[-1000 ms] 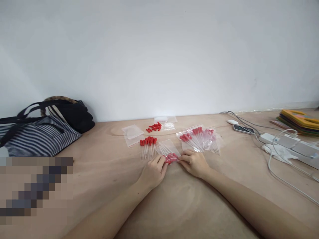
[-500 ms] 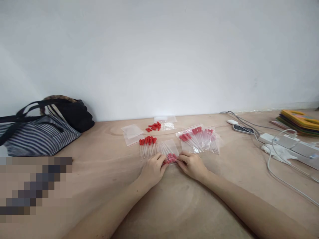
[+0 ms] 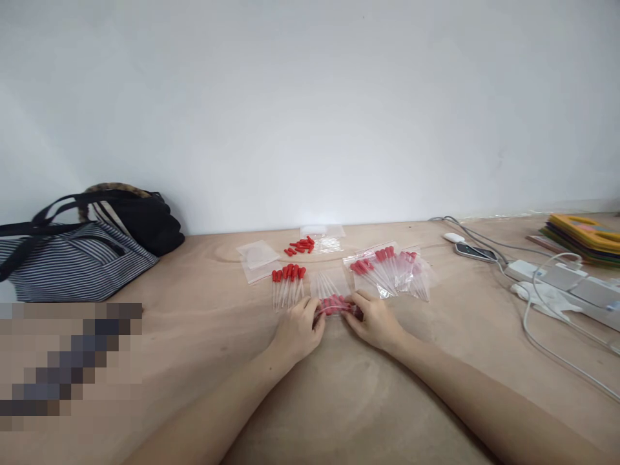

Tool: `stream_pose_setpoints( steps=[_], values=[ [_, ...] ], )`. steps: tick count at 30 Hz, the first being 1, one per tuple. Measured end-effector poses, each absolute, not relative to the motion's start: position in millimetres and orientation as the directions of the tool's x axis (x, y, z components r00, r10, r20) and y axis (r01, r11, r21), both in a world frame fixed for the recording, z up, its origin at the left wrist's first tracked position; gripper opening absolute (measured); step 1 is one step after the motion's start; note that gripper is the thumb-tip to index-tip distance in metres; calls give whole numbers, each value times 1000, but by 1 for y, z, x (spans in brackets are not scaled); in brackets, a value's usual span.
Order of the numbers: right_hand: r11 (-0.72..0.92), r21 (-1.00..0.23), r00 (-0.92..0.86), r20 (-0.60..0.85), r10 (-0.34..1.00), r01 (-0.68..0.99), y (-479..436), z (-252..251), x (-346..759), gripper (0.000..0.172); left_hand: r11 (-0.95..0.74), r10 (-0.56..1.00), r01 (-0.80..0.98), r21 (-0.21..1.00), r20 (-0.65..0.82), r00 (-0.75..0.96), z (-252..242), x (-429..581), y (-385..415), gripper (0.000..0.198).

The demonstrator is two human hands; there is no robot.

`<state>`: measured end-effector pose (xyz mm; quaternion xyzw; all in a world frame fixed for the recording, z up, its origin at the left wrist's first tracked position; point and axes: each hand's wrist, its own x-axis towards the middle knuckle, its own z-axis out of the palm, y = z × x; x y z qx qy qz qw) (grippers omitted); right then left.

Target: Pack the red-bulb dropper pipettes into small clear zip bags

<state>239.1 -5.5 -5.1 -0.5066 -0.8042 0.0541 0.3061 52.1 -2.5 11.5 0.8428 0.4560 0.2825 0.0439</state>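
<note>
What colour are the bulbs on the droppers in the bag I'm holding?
Red, on clear stems, inside the clear bag pinched between the left hand and right hand; head view.

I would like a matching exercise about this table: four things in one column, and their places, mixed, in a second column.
Things:
1. small clear bag
2. striped bag
3. phone
4. loose red caps

Places:
A. far left on the table, by the wall
B. between the left hand and the right hand
C. right side, near the cables
D. middle of the table, close to the wall

Pairs: 1-B, 2-A, 3-C, 4-D
</note>
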Motion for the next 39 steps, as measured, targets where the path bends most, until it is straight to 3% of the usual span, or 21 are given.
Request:
stream_pose_setpoints(
  steps=[7,17,27,31,39],
  values=[
    [460,-199,-286,557,780,865,-3,-1,229,19,-585,793,730,352,439,424,11,53,-3,13],
    [479,-119,-333,573,749,870,5,-4,220,20,-579,806,691,433,432,405,7,53,-4,14],
    [525,-161,-341,596,727,836,10,-1,218,30,-578,808,675,459,435,397,6,53,-3,13],
    [508,-119,-345,603,719,853,11,-3,212,24,-588,803,664,462,432,411,6,53,-2,13],
    [542,-208,-385,505,772,814,11,9,246,18,-600,794,659,453,441,419,4,49,-1,16]
  ],
)
